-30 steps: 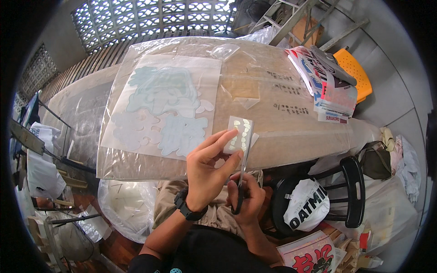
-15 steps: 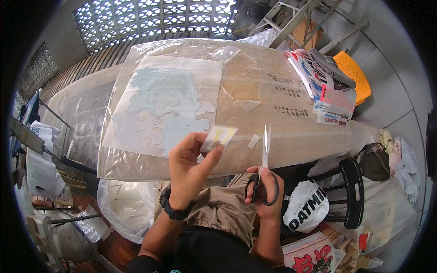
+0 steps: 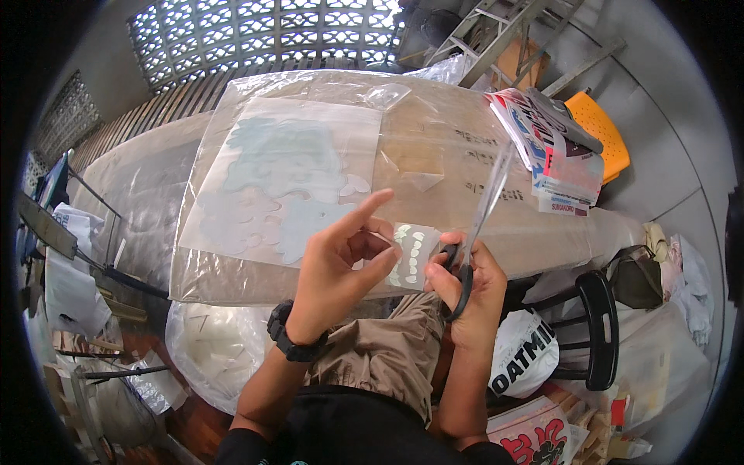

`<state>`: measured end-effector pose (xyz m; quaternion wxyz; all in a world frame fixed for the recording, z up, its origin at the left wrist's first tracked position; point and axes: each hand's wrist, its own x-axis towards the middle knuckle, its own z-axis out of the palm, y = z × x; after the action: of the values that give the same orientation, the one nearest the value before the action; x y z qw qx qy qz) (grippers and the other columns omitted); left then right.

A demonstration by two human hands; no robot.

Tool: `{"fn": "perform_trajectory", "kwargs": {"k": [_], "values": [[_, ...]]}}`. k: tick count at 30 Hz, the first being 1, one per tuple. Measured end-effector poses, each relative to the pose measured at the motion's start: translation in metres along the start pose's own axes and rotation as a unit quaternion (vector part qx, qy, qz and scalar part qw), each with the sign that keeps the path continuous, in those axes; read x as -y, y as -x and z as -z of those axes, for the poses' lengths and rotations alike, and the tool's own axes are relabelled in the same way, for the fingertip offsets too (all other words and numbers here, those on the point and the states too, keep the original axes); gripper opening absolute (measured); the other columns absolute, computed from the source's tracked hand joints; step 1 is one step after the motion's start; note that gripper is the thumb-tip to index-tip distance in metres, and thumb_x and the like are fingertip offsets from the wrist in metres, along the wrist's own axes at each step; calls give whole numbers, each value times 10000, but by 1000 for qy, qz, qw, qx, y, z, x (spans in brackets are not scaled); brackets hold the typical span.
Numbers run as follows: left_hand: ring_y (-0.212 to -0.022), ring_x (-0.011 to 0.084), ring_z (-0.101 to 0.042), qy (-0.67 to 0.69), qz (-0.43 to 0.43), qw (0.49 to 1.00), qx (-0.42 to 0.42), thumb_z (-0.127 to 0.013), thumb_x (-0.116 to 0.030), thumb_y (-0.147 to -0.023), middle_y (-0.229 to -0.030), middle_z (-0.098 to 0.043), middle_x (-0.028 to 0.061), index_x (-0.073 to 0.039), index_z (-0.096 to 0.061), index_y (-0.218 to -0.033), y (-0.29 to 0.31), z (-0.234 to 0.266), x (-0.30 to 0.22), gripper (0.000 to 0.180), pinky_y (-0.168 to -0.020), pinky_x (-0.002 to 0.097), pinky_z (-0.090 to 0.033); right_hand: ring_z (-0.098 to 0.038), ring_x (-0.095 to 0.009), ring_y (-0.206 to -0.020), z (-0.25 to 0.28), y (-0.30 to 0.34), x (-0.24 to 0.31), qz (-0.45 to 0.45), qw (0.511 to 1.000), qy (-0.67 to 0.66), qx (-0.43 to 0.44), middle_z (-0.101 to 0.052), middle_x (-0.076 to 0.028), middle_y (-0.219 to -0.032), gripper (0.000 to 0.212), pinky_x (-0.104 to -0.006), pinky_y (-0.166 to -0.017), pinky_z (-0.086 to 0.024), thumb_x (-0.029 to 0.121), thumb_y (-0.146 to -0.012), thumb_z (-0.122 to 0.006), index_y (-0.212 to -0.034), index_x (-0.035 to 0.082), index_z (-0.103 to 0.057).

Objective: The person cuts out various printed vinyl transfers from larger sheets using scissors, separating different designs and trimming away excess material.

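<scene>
A small see-through sheet (image 3: 411, 267) with rows of pale yellow-green shapes hangs between my hands over the table's near edge. My left hand (image 3: 349, 252), its index finger stretched out, has its thumb and other fingertips closed at the sheet's left edge. Scissors (image 3: 488, 194) with black handles sit in my right hand (image 3: 473, 287), blades pointing up and away. The thumb and forefinger of that hand also touch the sheet's right edge. Beyond my left hand lies a large whitish sheet (image 3: 263, 186) bearing pale blue cut-out shapes.
Clear plastic covers the long table (image 3: 434, 209). At its far right lie printed papers (image 3: 562, 147) beside an orange chair (image 3: 601, 124). A plastic bag of scraps (image 3: 217, 349) stands below on the left. Right of my lap are a white printed bag (image 3: 527, 353) and a black chair (image 3: 598, 329).
The small sheet has moved right, turned, and now reaches both hands. My right hand has risen with the scissors, which tilt right. My left index finger has stretched out.
</scene>
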<state>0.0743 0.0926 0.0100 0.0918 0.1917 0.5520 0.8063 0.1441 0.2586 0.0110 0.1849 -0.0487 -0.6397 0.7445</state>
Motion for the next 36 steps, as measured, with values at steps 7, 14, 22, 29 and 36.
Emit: {"fn": "perform_trajectory", "kwargs": {"k": [7,14,22,29,36], "values": [[-933,110,-643,-99,-105,989,-19,-761,63,-818,-1097,-706,111,32,-694,-1210,19,-4,13,398,-786,262,-540,-622,-79,-762,-17,8,-14,52,997,-17,-62,-670,-53,-874,365,-211,-688,-500,-56,-849,-712,-1193,-1,-603],[-939,108,-628,-121,-129,978,-112,-735,92,-832,-1144,-691,111,23,-709,-1190,19,-9,6,366,-780,243,-522,-640,-120,-741,5,36,-34,106,991,72,30,-678,-67,-829,335,-248,-678,-501,127,-879,-747,-1159,6,-608],[-975,105,-611,-102,-190,969,-124,-739,87,-821,-1241,-642,113,14,-679,-1256,7,-18,2,445,-787,226,-531,-627,-89,-633,-9,61,-45,40,976,184,110,-667,-35,-729,255,-244,-620,-507,67,-828,-752,-1040,17,-620],[-862,62,-574,-122,-166,972,-111,-740,95,-813,-1254,-636,102,18,-668,-1272,10,-21,-1,471,-766,213,-525,-579,-87,-559,-16,60,-37,95,969,213,82,-626,-33,-675,220,-238,-546,-472,94,-851,-755,-1020,33,-628],[-886,70,-549,-135,-148,975,-97,-769,74,-810,-1287,-607,95,31,-656,-1278,13,-21,-2,484,-772,206,-498,-551,-74,-541,-17,60,-40,108,967,223,64,-595,-15,-656,212,-233,-531,-450,107,-858,-756,-1014,42,-629]]}}
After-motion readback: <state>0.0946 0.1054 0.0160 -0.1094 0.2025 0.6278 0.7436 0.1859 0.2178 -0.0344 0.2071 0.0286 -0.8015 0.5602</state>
